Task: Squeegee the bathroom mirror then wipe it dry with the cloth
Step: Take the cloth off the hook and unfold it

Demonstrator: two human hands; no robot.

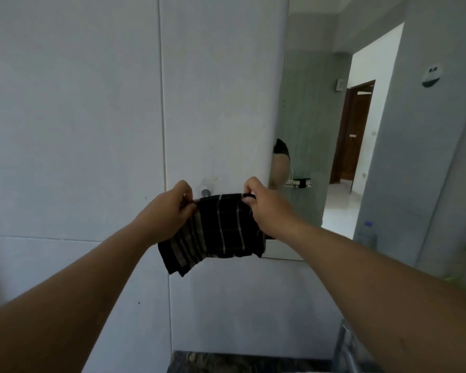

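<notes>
A black cloth (pixel 218 232) with pale check lines hangs folded in front of the tiled wall. My left hand (pixel 172 211) pinches its upper left corner. My right hand (pixel 264 205) pinches its upper right corner, where a small loop shows. The cloth's top edge sits level with a small round metal hook (pixel 205 192) on the wall; whether it touches the hook I cannot tell. The mirror (pixel 334 130) fills the wall to the right and reflects a doorway and part of my arm. No squeegee is in view.
A metal tap (pixel 346 343) rises at the bottom right over a dark speckled counter (pixel 226 364). A clear plastic bottle (pixel 367 234) stands at the mirror's lower right. A round sticker (pixel 432 75) sits on the right wall.
</notes>
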